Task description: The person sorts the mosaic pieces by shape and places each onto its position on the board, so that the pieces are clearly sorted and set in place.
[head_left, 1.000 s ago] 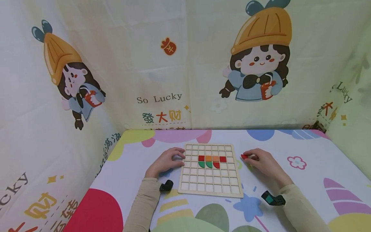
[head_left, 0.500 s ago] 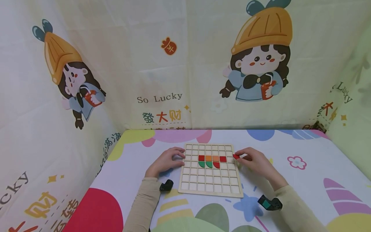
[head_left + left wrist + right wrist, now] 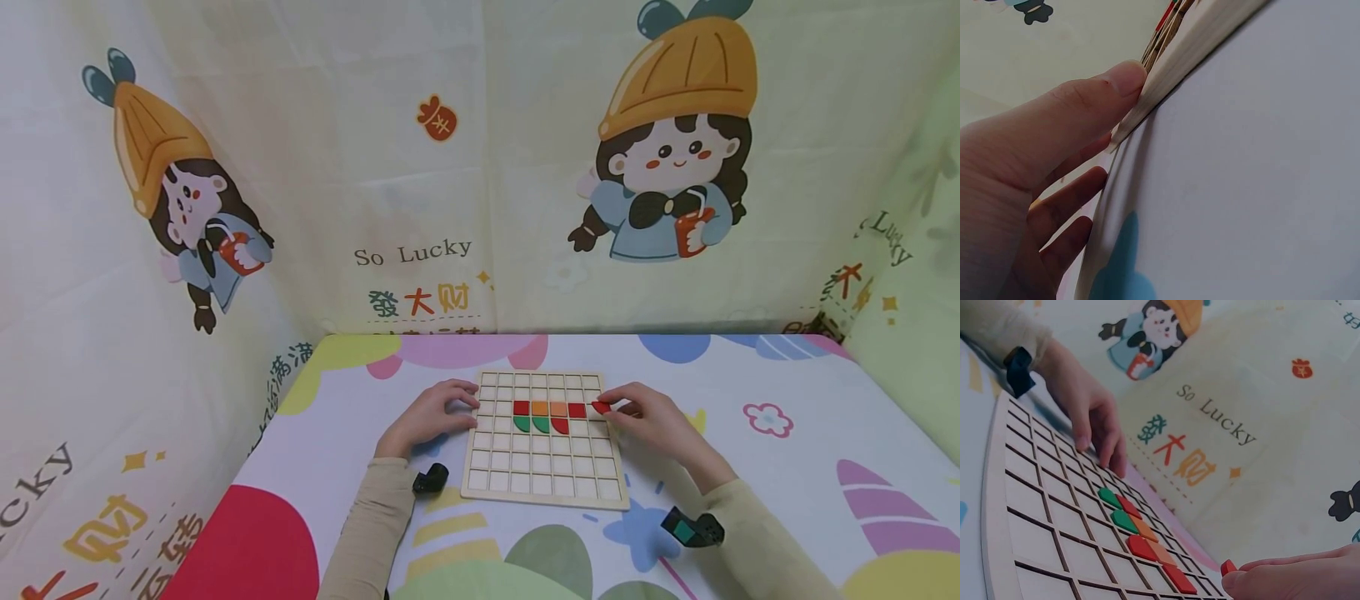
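A square wooden grid board [image 3: 543, 477] lies on the table. In its third row sit a red square [image 3: 521, 408], two orange squares and another red square [image 3: 577, 410]. Below them are two green quarter-circle pieces [image 3: 541, 424] and one red quarter-circle piece [image 3: 560, 425]. At the board's left edge rests my left hand [image 3: 430, 417], thumb tip touching the side [image 3: 1166, 78] in the left wrist view. My right hand [image 3: 660, 421] pinches a red piece with a curved edge [image 3: 601, 407] over the right-hand columns; in the right wrist view, only the tip of this red piece [image 3: 1228, 567] shows beyond the fingers.
A patterned cloth [image 3: 795, 375] covers the table, and a printed curtain [image 3: 540, 183] hangs behind and at the sides. Both wrists carry small dark cameras, one at the left wrist [image 3: 431, 480] and one at the right wrist [image 3: 693, 528].
My right hand has moved left with the red piece, from the table beside the board to over its right-hand columns. The left hand and the placed pieces have stayed put.
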### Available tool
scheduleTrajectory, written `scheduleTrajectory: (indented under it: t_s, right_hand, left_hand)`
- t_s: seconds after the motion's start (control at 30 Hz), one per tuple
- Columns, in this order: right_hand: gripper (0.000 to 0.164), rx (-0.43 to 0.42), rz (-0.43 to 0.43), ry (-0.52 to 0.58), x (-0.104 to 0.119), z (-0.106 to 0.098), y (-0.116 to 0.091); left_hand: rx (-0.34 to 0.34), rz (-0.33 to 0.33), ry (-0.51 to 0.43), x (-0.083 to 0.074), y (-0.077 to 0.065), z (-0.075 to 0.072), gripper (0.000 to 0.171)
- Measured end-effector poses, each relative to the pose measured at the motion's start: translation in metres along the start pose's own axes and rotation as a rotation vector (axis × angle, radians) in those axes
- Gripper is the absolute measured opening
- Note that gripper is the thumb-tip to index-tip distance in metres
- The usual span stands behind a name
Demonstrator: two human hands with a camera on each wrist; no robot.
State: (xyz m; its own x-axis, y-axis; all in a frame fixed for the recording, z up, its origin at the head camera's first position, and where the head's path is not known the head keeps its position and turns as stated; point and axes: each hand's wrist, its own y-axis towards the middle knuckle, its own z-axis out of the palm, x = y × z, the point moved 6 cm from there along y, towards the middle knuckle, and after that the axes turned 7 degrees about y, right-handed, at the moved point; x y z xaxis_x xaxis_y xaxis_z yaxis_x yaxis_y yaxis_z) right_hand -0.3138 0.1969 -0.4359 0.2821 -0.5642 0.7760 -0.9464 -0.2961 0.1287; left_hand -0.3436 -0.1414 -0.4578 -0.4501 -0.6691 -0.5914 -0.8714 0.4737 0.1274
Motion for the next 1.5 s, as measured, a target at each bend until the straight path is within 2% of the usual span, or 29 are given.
scheduleTrajectory:
  t_s: [0.57, 0.8, 1.07, 1.5]
  right_hand:
    - [0.025, 0.008, -0.013, 0.014, 0.011, 0.01, 0.002]
    - [0.025, 0.037, -0.015, 0.029, 0.014, 0.017, 0.004]
    - [0.024, 0.073, 0.025, 0.022, 0.01, 0.028, 0.006]
    - [0.024, 0.086, -0.038, -0.039, 0.011, 0.036, 0.004]
  left_hand:
    - [0.006, -0.005, 0.003, -0.001, 0.0, 0.0, 0.021]
    - [0.012, -0.01, -0.001, -0.002, 0.0, 0.0, 0.021]
    - [0.014, -0.01, -0.003, -0.002, 0.0, 0.0, 0.021]
    - [-0.005, 0.042, 0.026, -0.003, 0.0, -0.001, 0.023]
